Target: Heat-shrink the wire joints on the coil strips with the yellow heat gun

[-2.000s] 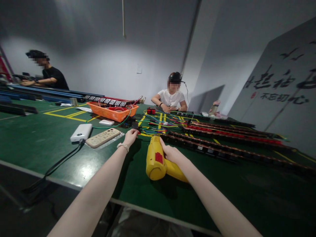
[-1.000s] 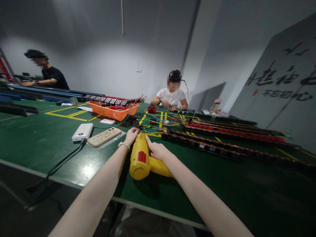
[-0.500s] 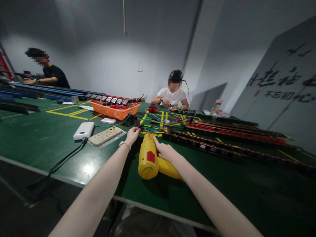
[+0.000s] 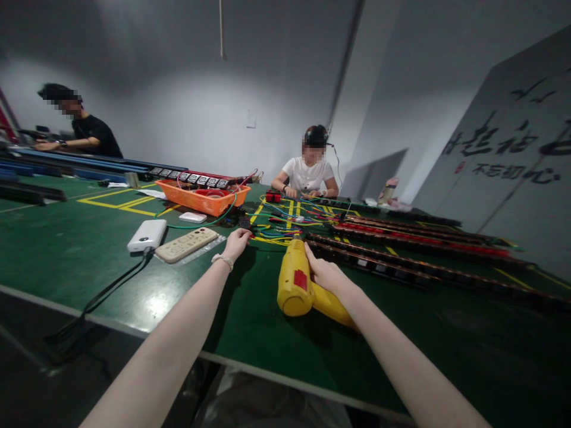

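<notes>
My right hand [image 4: 329,272] is wrapped around the handle of a yellow heat gun [image 4: 292,284], whose nozzle points away from me toward the loose wires [image 4: 285,230]. A red patch shows on the gun's body. To its left, my left hand [image 4: 237,242] is closed in a pinch at the left end of the yellow and green wires, with a bit of red at the fingertips. The exact ends it holds are too small to make out. A black connector [image 4: 244,222] lies just beyond those fingers.
An orange basket [image 4: 209,205] holds strips and cables. Left of my hand lie a white power bank [image 4: 148,235] and a phone in a beige case [image 4: 187,245]. Long black-and-red strips [image 4: 410,238] stretch rightward. Two people work across the green table [image 4: 250,321].
My right hand has moved the heat gun to the right, away from my left hand. The left hand keeps its pinch in nearly the same spot. The view shifts slightly.
</notes>
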